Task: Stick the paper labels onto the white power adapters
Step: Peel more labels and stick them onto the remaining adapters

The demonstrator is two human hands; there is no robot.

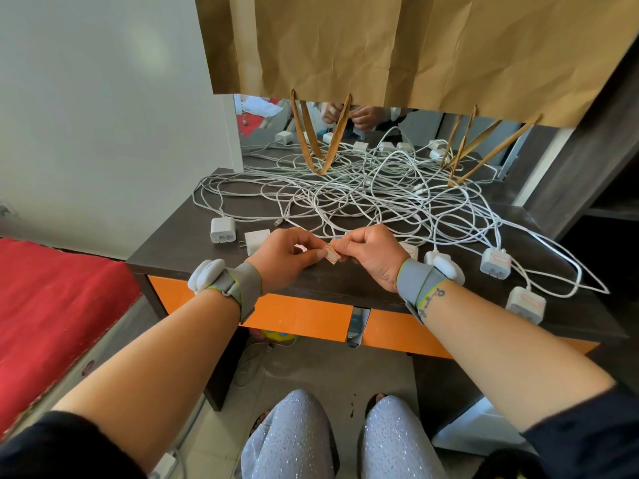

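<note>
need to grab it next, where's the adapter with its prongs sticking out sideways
In the head view, the pronged adapter lies on the dark desk left of centre, just beyond the left hand and right of another unlabelled adapter.

Dark table (166,236) carries tangled white cables (345,195) and white adapters (223,229).

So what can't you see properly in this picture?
Head view only:
- The label: any writing is too small, and both the left hand and right hand pinch it.
- The adapter behind the right hand: mostly hidden.
- The paper bag: cut off by the top edge.
</note>
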